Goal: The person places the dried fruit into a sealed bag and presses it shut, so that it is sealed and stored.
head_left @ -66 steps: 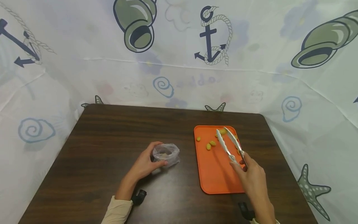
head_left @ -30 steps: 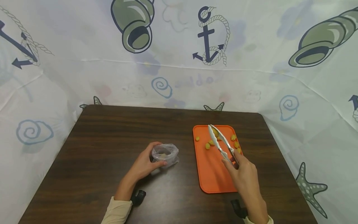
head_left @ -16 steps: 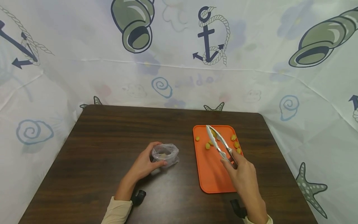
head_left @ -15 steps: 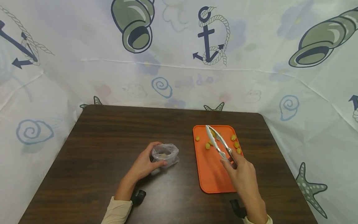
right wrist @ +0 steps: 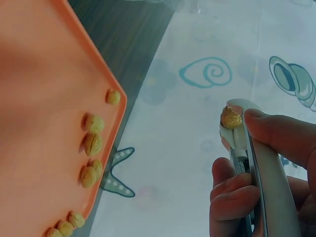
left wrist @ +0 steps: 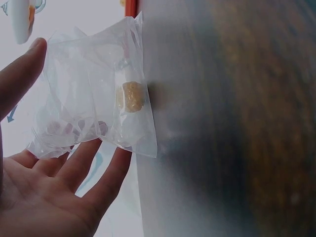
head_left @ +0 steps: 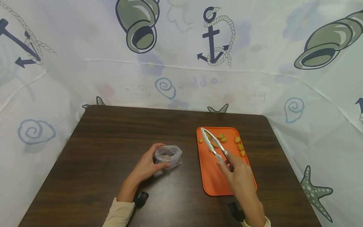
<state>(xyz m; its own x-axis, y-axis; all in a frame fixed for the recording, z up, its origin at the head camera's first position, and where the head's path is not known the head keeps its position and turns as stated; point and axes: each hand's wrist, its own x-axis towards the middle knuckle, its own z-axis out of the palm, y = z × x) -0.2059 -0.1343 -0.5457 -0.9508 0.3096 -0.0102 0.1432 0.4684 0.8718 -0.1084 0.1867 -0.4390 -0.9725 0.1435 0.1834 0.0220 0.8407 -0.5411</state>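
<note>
Cloth [head_left: 187,41] with anchors and shells rises beyond the left hand [head_left: 146,166] and right hand [head_left: 240,178], behind a dark table [head_left: 119,132]. Left thumb and fingers curl round a clear plastic bag [left wrist: 101,59] with one yellowish piece [left wrist: 132,97] inside. Right-hand fingers grip tongs [head_left: 209,144], whose tips pinch another piece [right wrist: 230,117]; under that hand lies an orange tray [head_left: 210,176] bearing more pieces [right wrist: 94,144], its raised rim between tongs and bag. Since half a second ago, the tongs have shifted toward the left-hand side, baring two pieces just right of them; left hand and bag look unmoved.
</note>
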